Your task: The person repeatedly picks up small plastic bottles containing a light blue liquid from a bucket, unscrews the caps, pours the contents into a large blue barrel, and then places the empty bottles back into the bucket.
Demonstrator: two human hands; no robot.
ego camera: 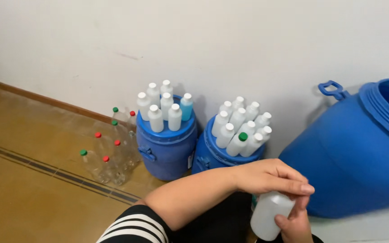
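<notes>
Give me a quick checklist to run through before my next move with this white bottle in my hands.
1. Bottle supported from below: ok. The right hand grips the white bottle at its lower side.
2. Top covered: ok. The left hand lies over the bottle's top.
3. Cap on and tight: cannot tell, the left hand's fingers hide it.
4. Bottle upright: not ok, it tilts.
5. Room on the two small blue drums: not ok. The left drum and the middle drum are both crowded with white bottles.
6. Big blue barrel open: ok, its mouth shows no lid.
</notes>
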